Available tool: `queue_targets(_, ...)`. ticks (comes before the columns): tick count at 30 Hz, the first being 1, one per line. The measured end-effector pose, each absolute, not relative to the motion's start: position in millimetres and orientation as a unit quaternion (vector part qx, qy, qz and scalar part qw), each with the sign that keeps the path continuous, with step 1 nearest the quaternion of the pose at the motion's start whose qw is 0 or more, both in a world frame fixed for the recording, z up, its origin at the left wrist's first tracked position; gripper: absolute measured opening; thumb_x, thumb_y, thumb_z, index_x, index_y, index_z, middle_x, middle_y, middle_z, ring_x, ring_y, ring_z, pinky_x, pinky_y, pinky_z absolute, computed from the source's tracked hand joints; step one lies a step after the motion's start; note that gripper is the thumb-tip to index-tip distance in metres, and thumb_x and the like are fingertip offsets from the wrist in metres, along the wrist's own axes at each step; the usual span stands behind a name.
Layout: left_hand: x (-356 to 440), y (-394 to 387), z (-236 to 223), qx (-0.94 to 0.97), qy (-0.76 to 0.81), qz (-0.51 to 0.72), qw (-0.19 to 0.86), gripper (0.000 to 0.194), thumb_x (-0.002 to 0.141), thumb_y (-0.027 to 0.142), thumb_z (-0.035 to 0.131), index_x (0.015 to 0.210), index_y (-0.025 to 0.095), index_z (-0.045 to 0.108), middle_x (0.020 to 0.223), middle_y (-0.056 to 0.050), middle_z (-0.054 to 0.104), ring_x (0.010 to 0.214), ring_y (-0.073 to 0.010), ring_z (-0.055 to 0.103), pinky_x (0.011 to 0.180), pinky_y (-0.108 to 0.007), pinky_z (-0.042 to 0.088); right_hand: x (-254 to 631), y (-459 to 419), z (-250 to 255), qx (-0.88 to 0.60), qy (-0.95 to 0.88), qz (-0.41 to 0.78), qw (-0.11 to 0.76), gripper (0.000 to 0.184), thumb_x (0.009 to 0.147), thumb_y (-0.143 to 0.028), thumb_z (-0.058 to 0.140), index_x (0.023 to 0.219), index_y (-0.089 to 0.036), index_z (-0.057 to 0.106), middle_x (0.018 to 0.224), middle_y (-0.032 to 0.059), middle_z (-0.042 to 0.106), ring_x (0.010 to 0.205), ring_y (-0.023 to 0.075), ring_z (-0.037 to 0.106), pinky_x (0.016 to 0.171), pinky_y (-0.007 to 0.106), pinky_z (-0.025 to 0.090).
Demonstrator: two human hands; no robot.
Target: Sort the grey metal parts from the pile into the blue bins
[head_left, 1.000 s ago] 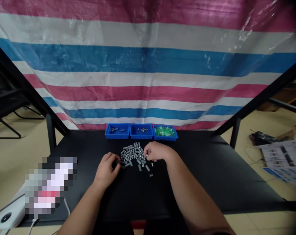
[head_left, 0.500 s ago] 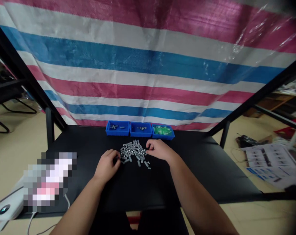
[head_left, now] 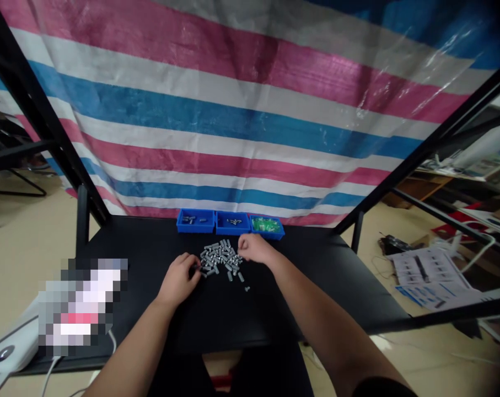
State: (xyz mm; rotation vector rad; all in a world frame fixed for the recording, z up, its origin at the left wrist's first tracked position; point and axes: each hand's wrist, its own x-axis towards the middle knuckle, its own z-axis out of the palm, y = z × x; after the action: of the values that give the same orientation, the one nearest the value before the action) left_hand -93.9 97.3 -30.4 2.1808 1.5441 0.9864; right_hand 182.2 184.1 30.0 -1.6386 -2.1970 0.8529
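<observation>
Left hand (head_left: 178, 280): fingers curled together at the pile's left edge; anything held is hidden.
Right hand (head_left: 253, 248): fingers curled together at the pile's upper right edge; cannot tell if pinching.
Pile of short grey metal cylinders (head_left: 219, 258): between both hands, long axes every which way, strays toward the right hand.
Shallow blue plastic bins (head_left: 232, 231): three in a row beyond the pile.
Matte black bench (head_left: 125, 245): carries pile and bins.
Striped pink, white and blue tarpaulin (head_left: 233, 149): hangs behind.

The left hand (head_left: 178, 281) and right hand (head_left: 253, 248) flank a pile of metal pins (head_left: 220, 258).
</observation>
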Motion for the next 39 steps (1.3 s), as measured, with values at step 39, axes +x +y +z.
queue_targets(39, -95.0, 92.3, -37.3, 0.771, 0.498, 0.362, 0.165, 0.009, 0.090, 0.022, 0.055, 0.095, 0.023, 0.061, 0.095, -0.004, 0.061, 0.086, -0.0179, 0.062, 0.079, -0.031, 0.052, 191.6, 158.7, -10.2, -0.565, -0.765, 0.256, 0.174, 0.019, 0.069, -0.014, 0.074, 0.086, -0.020, 0.069, 0.082, 0.0001, 0.073, 0.073, 0.0135, 0.067, 0.066, 0.021, 0.044)
